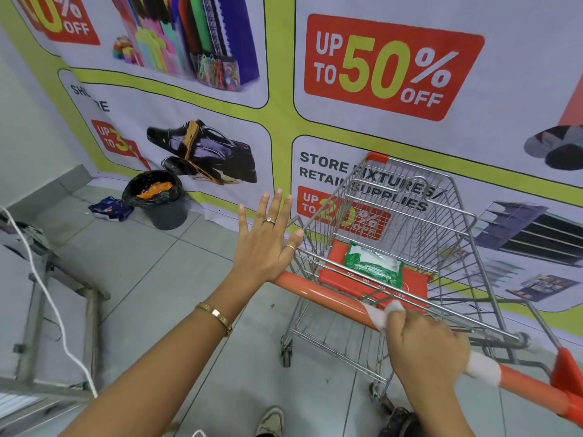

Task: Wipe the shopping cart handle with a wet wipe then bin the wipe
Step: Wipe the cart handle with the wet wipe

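A wire shopping cart (pixel 410 222) stands in front of me with an orange handle (pixel 318 293) running from centre to lower right. My right hand (pixel 426 345) grips the middle of the handle with a white wet wipe (pixel 380 316) wrapped around the bar; more white shows right of the hand. My left hand (pixel 268 241) is flat with fingers spread, its heel resting on the handle's left end. A green pack of wipes (pixel 373 264) lies on the cart's orange child seat. A grey bin (pixel 161 200) lined with a black bag stands on the floor at the left.
A large sale banner (pixel 284 121) covers the wall behind the cart. A blue wrapper (pixel 108 209) lies beside the bin. A metal frame (pixel 63 298) and a white cord (pixel 47 298) are at the left. My shoes (pixel 271 421) show at the bottom on the tiled floor.
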The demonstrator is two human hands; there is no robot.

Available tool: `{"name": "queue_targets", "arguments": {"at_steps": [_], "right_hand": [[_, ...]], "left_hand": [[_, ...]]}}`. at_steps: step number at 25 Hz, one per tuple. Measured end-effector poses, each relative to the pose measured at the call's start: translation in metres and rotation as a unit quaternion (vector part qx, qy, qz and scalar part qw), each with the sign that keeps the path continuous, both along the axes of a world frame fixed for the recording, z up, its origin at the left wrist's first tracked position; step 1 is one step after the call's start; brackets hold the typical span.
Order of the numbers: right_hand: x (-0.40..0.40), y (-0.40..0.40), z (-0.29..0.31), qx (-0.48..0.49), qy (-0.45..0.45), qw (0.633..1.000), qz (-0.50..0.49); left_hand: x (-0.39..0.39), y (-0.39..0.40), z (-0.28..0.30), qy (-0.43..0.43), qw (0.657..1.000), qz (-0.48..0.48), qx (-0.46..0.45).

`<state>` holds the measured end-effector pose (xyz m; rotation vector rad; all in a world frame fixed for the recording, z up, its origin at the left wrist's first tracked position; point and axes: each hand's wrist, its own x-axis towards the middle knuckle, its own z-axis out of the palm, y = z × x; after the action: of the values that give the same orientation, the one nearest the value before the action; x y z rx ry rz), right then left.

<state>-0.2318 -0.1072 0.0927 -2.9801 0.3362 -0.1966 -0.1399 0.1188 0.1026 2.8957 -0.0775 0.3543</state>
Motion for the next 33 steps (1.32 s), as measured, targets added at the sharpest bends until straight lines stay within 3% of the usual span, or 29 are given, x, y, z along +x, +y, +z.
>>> {"name": "queue_targets", "arguments": {"at_steps": [3, 8, 11, 14, 19, 25, 28, 33], "right_hand": [[0.008, 0.009, 0.001, -0.018, 0.013, 0.999, -0.044], [0.03, 0.074, 0.008, 0.031, 0.008, 0.997, 0.065], [0.024, 0.063, 0.005, 0.015, -0.013, 0.996, 0.087], [0.007, 0.014, -0.001, 0.031, -0.074, 0.996, 0.036], [0.007, 0.004, 0.002, 0.002, -0.006, 1.0, -0.016], [0.026, 0.079, 0.012, -0.006, -0.054, 0.994, 0.095], [0.014, 0.047, 0.005, 0.012, -0.076, 0.991, 0.109], [-0.007, -0.019, -0.009, 0.036, -0.109, 0.993, -0.003]], "left_hand": [[-0.001, -0.002, -0.002, 0.019, 1.0, -0.006, -0.024], [0.001, -0.002, -0.002, 0.027, 0.999, -0.011, -0.028], [0.0, -0.001, -0.002, 0.015, 1.0, -0.01, -0.009], [-0.002, -0.001, -0.002, 0.007, 1.0, -0.006, 0.001], [-0.001, -0.003, -0.002, 0.025, 1.0, 0.007, -0.008], [0.002, 0.0, -0.002, 0.031, 0.999, 0.001, 0.011], [0.002, 0.001, -0.002, 0.03, 0.999, 0.001, 0.029], [-0.004, -0.007, 0.002, 0.037, 0.999, 0.004, 0.021]]}}
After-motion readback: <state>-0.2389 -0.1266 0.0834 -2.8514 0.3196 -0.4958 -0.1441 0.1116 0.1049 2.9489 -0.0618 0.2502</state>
